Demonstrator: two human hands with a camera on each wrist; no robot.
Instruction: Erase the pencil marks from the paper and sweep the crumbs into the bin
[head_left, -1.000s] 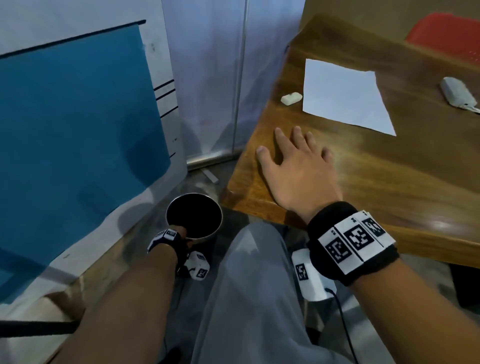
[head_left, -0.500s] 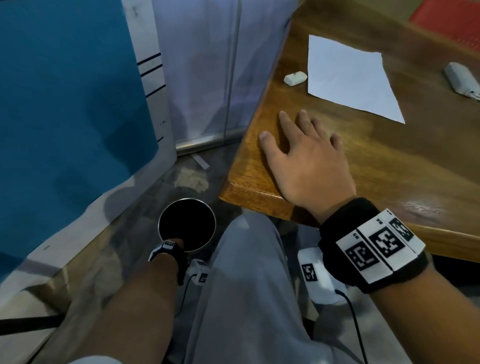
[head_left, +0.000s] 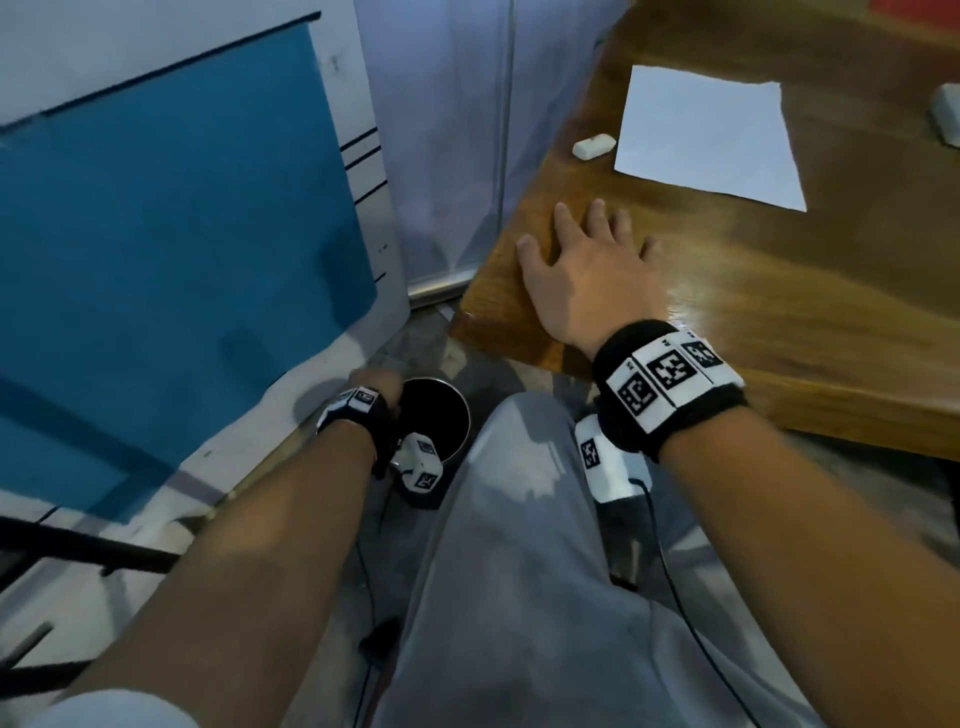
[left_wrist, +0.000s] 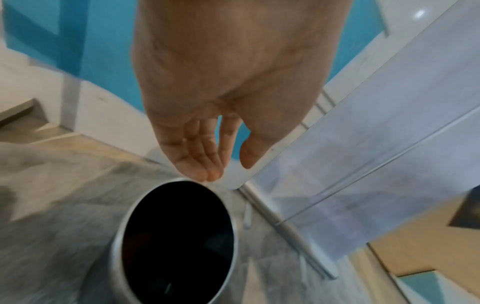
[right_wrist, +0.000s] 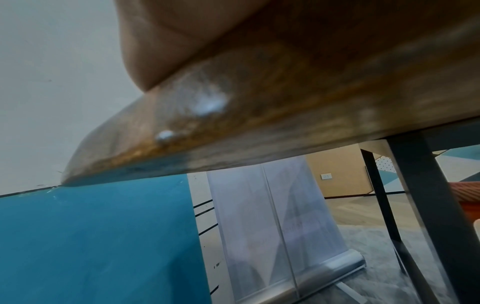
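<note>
A white paper sheet lies on the wooden table, with a white eraser just to its left. My right hand lies flat on the table near its front left corner, fingers spread, holding nothing. The right wrist view shows only the palm on the table edge. A round metal bin stands on the floor below the corner. My left hand is at its left rim. In the left wrist view its straight fingers hang at the bin's rim, empty.
A blue and white wall panel and a translucent roll-up banner stand close behind the bin. My grey trouser leg is right beside it. A white device lies at the table's right. A dark table leg stands underneath.
My left hand has moved from the bin's near rim to its left rim. The right hand has stayed flat near the table corner.
</note>
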